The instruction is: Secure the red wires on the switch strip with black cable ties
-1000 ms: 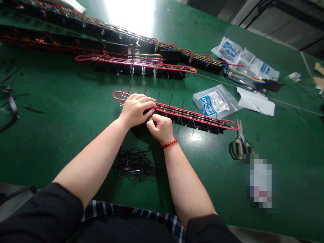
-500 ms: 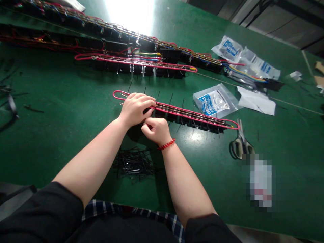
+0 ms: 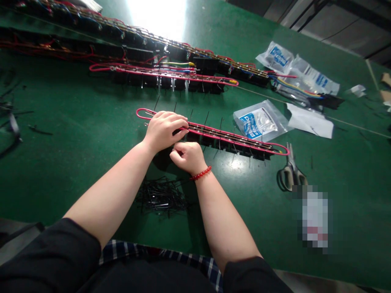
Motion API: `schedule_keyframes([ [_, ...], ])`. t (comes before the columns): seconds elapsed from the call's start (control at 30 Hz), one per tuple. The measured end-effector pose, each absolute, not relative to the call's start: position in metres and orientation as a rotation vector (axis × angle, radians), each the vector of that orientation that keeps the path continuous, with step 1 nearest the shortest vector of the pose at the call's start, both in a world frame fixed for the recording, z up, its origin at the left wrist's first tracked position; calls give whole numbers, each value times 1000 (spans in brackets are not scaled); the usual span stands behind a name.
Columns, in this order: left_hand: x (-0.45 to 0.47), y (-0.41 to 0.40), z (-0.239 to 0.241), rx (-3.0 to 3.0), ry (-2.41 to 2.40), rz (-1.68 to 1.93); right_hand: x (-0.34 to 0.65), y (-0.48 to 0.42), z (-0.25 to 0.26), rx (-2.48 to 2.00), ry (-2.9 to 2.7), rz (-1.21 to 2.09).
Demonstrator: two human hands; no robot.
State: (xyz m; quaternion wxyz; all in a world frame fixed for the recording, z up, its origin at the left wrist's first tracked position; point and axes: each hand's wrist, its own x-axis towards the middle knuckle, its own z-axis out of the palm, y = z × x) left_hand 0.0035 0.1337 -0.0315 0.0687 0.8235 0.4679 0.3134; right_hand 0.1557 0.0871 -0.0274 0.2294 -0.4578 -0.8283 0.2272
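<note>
Wire (image 3: 287,151), red, is looping along a black strip (image 3: 226,136) that is lying on the green table (image 3: 61,171) in front of the person, slanting down toward the right. The left hand (image 3: 166,130) is grasping this strip near its left end, fingers reaching over the top. Just beside it, the right hand (image 3: 190,158) is clenching near the strip's front edge; its fingertips are hiding, so I cannot tell whether it is pinching anything. Thin ties (image 3: 207,119) are poking out along the strip. A pile (image 3: 163,197) of loose black ones is lying between the forearms. Scissors (image 3: 287,177) are resting by the strip's right end.
</note>
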Motion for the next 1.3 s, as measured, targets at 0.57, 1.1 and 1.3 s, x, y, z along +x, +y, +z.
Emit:
schedule_keyframes([
  [0.57, 4, 134, -32, 2474, 1430, 940, 155, 88, -23, -1284, -2337, 704],
  [1.1, 1, 132, -33, 2480, 1380, 958, 154, 88, -23, -1278, -2420, 651],
  [1.3, -7, 127, -25, 2404, 1535, 1103, 153, 88, -23, -1314, -2443, 637],
])
